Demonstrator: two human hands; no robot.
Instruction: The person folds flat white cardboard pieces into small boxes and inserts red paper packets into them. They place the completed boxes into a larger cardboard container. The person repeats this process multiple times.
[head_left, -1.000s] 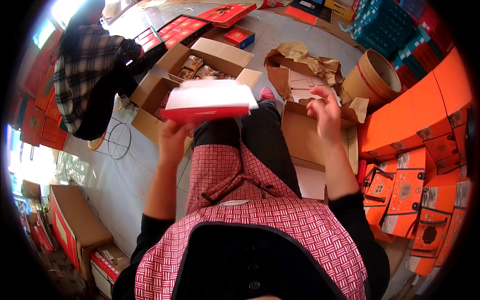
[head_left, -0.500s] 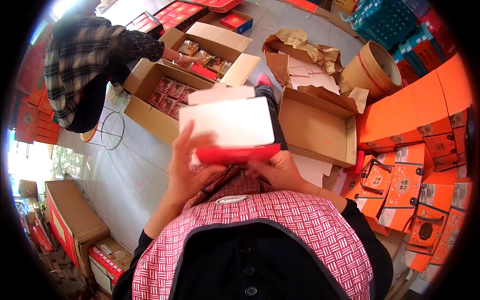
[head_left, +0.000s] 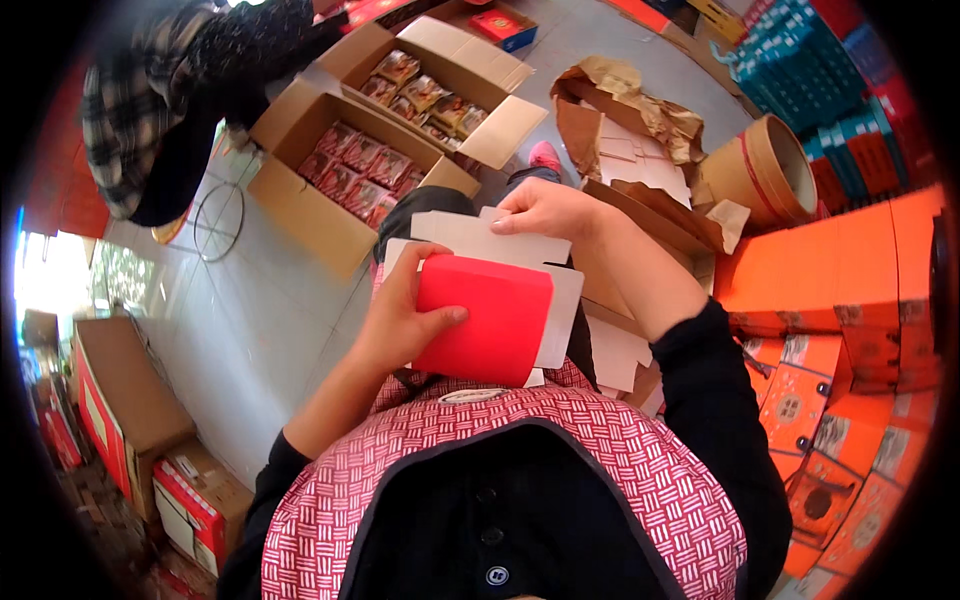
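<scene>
A partly folded cardboard box (head_left: 485, 315), red on its outer face and white on the inside, is held over my lap. My left hand (head_left: 405, 310) grips its left side, thumb lying on the red panel and fingers behind the white board. At the far edge, my right hand (head_left: 540, 215) pinches a white flap between thumb and fingers. White flaps also stick out on the right side of the box. Just beyond my knees stands an open carton (head_left: 290, 125) of small red-wrapped packets (head_left: 360, 165).
A second open carton (head_left: 355, 60) holds gold-brown packets. At the left a co-worker in a plaid garment (head_left: 130, 110) bends over. Orange gift boxes (head_left: 810, 265) are stacked at the right, near a round brown drum (head_left: 755, 170) and crumpled brown paper (head_left: 625, 95).
The box has turned so its red face shows. My right hand has moved from its near edge to the far flap. The co-worker's hand has left the carton of gold-brown packets.
</scene>
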